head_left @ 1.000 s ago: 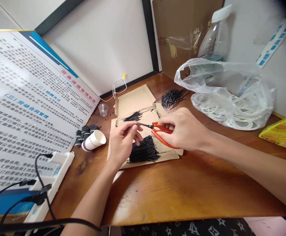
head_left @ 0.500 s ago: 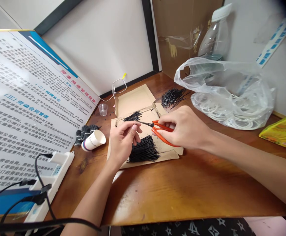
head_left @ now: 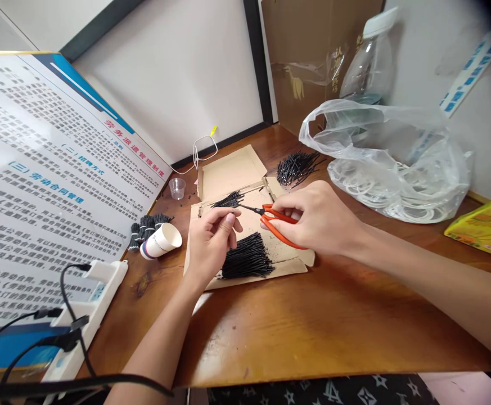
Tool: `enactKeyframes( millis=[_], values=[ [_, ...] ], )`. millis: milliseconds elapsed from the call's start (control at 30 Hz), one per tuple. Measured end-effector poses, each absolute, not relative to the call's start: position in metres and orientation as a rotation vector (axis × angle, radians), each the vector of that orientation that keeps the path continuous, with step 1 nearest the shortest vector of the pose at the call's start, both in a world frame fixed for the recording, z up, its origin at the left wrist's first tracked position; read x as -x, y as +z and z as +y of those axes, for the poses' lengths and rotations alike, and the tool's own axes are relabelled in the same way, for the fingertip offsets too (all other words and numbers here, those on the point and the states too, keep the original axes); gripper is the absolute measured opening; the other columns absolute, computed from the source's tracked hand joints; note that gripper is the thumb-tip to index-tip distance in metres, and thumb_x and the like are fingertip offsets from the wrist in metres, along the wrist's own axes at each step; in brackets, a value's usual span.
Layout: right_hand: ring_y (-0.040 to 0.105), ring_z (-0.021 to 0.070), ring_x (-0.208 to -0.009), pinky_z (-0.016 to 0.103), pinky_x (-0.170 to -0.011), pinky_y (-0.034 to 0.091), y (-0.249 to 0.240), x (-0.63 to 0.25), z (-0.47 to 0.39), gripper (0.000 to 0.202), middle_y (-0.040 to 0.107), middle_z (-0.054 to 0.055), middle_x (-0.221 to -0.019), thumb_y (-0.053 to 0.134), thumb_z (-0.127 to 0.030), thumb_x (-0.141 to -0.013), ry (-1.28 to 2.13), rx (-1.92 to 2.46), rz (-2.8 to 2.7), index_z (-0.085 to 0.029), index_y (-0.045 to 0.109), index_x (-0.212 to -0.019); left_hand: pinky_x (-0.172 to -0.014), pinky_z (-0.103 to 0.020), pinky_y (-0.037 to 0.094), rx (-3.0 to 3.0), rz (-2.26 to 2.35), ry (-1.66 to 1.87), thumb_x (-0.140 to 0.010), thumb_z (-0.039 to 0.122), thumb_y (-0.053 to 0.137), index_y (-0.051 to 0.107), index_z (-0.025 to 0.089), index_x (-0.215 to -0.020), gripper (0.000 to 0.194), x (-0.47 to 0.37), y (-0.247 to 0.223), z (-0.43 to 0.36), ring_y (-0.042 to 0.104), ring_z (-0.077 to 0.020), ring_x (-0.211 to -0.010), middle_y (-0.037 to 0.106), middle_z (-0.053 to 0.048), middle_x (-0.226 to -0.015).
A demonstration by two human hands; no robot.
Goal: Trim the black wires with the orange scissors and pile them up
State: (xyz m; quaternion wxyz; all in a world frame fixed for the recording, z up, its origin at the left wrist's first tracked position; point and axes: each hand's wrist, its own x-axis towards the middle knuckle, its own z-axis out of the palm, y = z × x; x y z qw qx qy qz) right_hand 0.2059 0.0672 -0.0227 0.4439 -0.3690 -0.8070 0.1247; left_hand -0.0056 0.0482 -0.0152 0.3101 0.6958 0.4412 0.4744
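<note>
Orange-handled scissors (head_left: 281,225) are in my right hand (head_left: 312,222), their dark narrow blades pointing left at the fingertips of my left hand (head_left: 216,239). The thumb and index finger of my left hand are pinched together; what they hold is too small to make out. Under both hands lies an opened flat piece of cardboard (head_left: 288,265). A large pile of short black wires (head_left: 249,256) rests on its near part, partly behind my left hand. A smaller black bunch (head_left: 229,199) lies just beyond my left fingers.
Another black wire pile (head_left: 296,167) lies behind the cardboard. A tipped paper cup (head_left: 161,242), tied black bundles (head_left: 144,228) and a small clear cup (head_left: 177,188) are at left. A power strip (head_left: 97,298) stands front left. A plastic bag (head_left: 401,185) with white coils sits right.
The scissors have shifted slightly up and their blade tips sit a little differently beside my left fingertips. My left hand has barely moved.
</note>
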Motion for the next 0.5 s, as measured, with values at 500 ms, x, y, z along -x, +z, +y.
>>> enactKeyframes(
  millis=[500],
  values=[
    [0.027,0.0087,-0.048,0.029,-0.053,0.024,-0.025,-0.214,0.083,0.035,0.038,-0.004,-0.048,0.060,-0.036,-0.079,0.280,1.114,-1.932,-0.019,0.046,-0.051,-0.079,-0.033,0.052,-2.578,1.760,0.730,-0.085,0.010,0.064,0.075,0.017,-0.080,0.015,0.024,-0.019,0.121,0.070,-0.0220,-0.081,0.078,-0.006,-0.084]
  ],
)
